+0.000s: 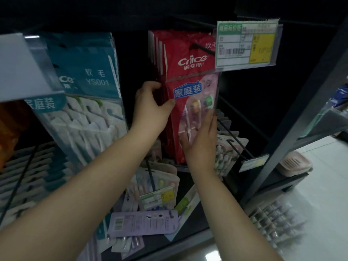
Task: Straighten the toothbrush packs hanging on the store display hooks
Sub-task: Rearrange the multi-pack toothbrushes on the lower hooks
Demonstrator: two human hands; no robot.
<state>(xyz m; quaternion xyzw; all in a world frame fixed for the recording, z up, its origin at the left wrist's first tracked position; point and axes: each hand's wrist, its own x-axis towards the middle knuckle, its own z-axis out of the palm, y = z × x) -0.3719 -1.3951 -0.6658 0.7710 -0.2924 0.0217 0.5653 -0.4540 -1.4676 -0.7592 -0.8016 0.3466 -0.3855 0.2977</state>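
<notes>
There is one view only, from a wide-angle camera on the person's head. It looks forward and slightly down, close to a dark store display, with both forearms reaching in from the bottom edge. The red toothbrush packs [190, 87] hang near the middle of the picture, the teal packs [84, 76] fill the left side, and a price tag [246, 44] sits upper right. Lower hooks with smaller packs show beneath. The pale floor [320, 185] runs along the right edge. Straight lines bend toward the borders.
</notes>
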